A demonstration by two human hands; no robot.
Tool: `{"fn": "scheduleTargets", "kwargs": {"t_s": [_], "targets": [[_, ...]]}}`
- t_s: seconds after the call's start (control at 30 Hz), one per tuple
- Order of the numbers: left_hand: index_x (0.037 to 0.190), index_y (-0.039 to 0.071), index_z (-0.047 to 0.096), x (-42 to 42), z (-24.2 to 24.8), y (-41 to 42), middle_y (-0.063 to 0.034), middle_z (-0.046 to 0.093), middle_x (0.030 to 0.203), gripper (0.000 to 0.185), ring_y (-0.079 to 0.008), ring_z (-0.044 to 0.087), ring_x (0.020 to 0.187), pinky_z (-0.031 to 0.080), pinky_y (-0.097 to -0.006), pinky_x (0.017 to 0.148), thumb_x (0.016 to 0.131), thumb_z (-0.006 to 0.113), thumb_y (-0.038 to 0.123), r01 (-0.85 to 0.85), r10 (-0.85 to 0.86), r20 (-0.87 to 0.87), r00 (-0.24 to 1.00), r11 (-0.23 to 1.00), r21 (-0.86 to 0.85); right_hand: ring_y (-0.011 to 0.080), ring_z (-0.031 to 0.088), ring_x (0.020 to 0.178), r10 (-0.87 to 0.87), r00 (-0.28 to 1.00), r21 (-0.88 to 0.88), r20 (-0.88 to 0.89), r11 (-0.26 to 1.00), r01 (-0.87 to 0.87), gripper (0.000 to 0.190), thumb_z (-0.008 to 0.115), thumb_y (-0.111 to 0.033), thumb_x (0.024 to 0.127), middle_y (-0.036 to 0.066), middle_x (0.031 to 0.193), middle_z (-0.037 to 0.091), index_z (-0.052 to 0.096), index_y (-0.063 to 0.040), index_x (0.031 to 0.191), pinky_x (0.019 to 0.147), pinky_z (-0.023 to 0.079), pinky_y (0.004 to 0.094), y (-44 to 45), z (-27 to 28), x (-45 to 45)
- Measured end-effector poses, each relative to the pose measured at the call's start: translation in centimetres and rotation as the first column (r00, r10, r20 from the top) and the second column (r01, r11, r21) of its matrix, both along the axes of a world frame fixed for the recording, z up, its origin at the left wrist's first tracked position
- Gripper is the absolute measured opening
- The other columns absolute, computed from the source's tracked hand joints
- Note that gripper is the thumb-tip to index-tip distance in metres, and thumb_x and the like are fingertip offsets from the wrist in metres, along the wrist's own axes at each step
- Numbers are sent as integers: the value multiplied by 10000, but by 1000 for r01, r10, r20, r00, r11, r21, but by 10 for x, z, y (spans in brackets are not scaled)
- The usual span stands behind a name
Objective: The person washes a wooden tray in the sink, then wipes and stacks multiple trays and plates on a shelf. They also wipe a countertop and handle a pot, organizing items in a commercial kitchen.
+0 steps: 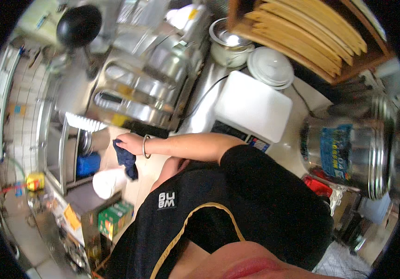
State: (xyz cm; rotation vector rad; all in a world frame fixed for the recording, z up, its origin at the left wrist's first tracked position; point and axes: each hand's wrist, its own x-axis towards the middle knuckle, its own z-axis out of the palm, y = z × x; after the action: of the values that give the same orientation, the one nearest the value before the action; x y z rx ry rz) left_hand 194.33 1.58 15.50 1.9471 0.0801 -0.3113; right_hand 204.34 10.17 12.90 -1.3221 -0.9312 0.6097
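Note:
My right hand (130, 143), with a bangle (146, 146) at the wrist, grips a crumpled dark blue cloth (126, 158). The cloth hangs down over the pale floor. Just beyond the hand stands a stainless steel machine (133, 94) with long slots in its side; I cannot tell its exact kind. My right forearm passes in front of a white, flat-topped device (254, 104) with a dark lower part, which looks like a kitchen scale. My left hand is out of view; a patch of bare skin shows behind the right arm.
A black knob (79, 26) on a lever rises at upper left. A wooden box (329, 78) of wooden slats, a steel bowl (229, 36), white lids (270, 66) and a labelled steel container (346, 150) surround the counter. A white bucket (107, 183) and green carton (116, 216) are lower left.

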Motion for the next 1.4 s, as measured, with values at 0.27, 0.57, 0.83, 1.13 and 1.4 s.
{"fn": "scheduleTargets", "kwargs": {"t_s": [0.27,0.57,0.83,1.13,1.4], "targets": [[1035,11,708,47,17,3,-101,723,1008,152,-195,667,951,513,-319,855,967,589,77,356,-375,-93,922,918,-174,167,674,854,-61,579,193,-813,910,366,368,546,-224,1015,87,1124,688,583,21,1287,789,559,317,-283,90,43],[1168,10,657,209,32,-64,-38,698,1040,220,-107,616,951,500,-256,845,971,628,103,288,-188,384,904,932,-222,205,675,762,-833,81,-329,-547,303,894,270,602,-237,969,78,861,696,661,2,1080,702,549,354,-521,73,13],[1522,-22,218,377,144,-159,-258,381,1480,777,-325,401,1387,373,-396,1122,912,683,97,-3,320,708,629,912,-410,252,596,1069,-987,51,-88,153,37,995,675,716,-254,898,156,1211,627,416,38,1428,969,456,361,-576,142,173],[1495,-7,315,394,173,-159,-210,495,1381,822,-268,513,1256,427,-366,1054,833,780,137,92,248,587,771,868,-488,380,408,1334,-590,-117,-58,-799,-119,991,723,723,-419,893,185,1408,440,397,-66,1433,1077,364,606,-524,280,260],[1222,20,568,351,178,-172,-128,605,1014,535,-248,611,951,508,-328,803,747,809,69,40,269,801,535,939,-342,397,373,1388,-664,-100,-15,-741,-133,991,800,790,-477,797,156,1477,446,439,-75,1393,1143,191,655,-435,297,237]]}}
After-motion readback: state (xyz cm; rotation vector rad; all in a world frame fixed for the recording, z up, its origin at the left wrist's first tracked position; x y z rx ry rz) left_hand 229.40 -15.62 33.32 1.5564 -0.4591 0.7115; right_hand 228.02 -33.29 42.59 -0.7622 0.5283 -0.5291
